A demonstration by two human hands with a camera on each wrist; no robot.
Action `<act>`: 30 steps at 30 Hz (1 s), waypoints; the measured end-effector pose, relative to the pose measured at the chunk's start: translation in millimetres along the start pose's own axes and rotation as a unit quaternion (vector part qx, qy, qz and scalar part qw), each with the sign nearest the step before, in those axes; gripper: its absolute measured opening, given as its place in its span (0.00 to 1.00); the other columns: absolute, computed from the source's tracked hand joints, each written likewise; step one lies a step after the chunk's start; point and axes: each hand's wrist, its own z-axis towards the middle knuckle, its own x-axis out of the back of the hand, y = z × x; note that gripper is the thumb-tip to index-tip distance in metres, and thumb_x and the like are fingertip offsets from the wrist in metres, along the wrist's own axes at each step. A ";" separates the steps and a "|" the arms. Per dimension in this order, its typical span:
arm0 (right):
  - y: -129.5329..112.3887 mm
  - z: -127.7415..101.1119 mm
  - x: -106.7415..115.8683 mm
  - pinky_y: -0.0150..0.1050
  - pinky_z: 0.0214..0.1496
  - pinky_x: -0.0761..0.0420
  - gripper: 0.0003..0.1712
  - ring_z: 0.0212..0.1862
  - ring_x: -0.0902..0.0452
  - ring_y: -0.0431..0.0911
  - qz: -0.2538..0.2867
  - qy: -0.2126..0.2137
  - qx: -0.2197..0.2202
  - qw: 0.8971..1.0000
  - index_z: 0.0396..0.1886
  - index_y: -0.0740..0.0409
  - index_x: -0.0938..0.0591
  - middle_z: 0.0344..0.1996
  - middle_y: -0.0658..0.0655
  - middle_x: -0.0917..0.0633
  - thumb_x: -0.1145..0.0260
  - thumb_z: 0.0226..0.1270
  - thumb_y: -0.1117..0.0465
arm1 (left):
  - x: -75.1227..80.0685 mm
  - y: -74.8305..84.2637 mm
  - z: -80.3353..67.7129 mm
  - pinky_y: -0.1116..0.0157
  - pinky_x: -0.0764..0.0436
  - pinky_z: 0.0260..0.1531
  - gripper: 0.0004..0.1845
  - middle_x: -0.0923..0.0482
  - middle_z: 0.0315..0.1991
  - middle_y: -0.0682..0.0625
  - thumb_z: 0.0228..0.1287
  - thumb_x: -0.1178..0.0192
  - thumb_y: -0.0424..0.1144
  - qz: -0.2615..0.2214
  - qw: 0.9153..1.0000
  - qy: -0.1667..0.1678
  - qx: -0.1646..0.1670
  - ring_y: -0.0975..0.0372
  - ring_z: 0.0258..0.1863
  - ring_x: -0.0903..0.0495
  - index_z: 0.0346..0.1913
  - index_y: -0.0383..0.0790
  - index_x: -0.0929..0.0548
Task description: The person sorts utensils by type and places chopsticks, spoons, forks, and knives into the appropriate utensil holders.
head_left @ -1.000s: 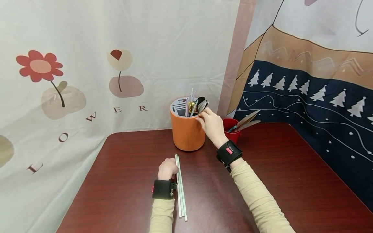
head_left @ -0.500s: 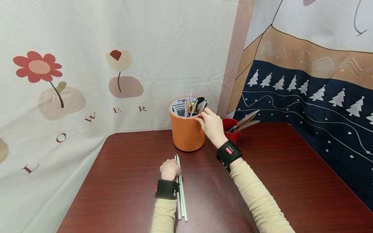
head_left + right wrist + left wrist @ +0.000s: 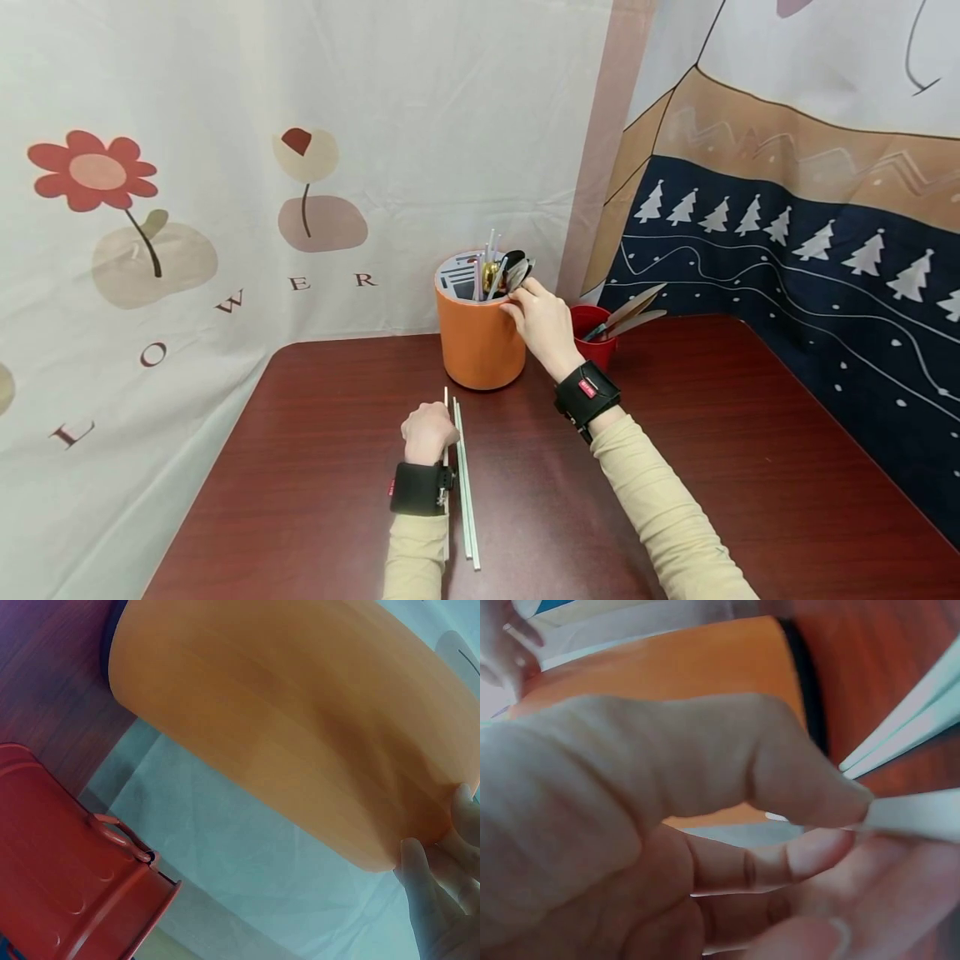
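Observation:
My left hand pinches one pale chopstick between thumb and fingers, above the dark red tabletop. Just right of it, two more pale chopsticks lie side by side, pointing toward the orange utensil holder. That holder stands upright at the back, its slotted grey top facing up. Spoons and several thin sticks poke out on the right side of the top. My right hand grips the holder's rim at the right, with fingertips against the orange wall.
A small red bucket with a wire handle stands right of the holder, behind my right wrist. Long flat blades lean out of it to the right. Printed cloth hangs directly behind the table's back edge.
My left hand shifts slightly right over the chopsticks, then back left, taking one chopstick away from the other two. The right hand stays at the holder's rim.

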 end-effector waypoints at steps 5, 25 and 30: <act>-0.7 0.5 -0.7 0.44 0.28 0.19 0.13 0.28 0.20 0.53 -0.003 0.000 0.000 1.000 0.36 0.58 0.14 0.31 0.54 0.22 0.34 0.62 0.52 | 13.6 -3.9 -6.2 0.53 0.25 0.22 0.04 0.17 0.35 0.38 0.49 0.39 0.35 -0.018 0.999 0.039 -0.007 0.47 0.32 0.18 0.27 0.37 0.18; -0.2 0.3 -0.8 0.43 0.31 0.17 0.14 0.29 0.19 0.53 0.005 0.004 -0.004 1.000 0.36 0.58 0.14 0.33 0.55 0.20 0.34 0.61 0.52 | 48.1 1.5 -35.0 0.63 0.36 0.12 0.05 0.28 0.16 0.45 0.51 0.44 0.30 -0.121 0.946 0.296 -0.052 0.50 0.14 0.29 0.26 0.39 0.30; -0.9 0.4 -0.3 0.43 0.32 0.17 0.14 0.29 0.19 0.53 0.005 0.003 -0.003 1.000 0.36 0.58 0.14 0.33 0.55 0.20 0.34 0.61 0.52 | 52.6 4.8 -39.4 0.65 0.36 0.11 0.03 0.26 0.19 0.47 0.54 0.43 0.31 -0.153 0.915 0.364 -0.086 0.53 0.12 0.30 0.30 0.37 0.27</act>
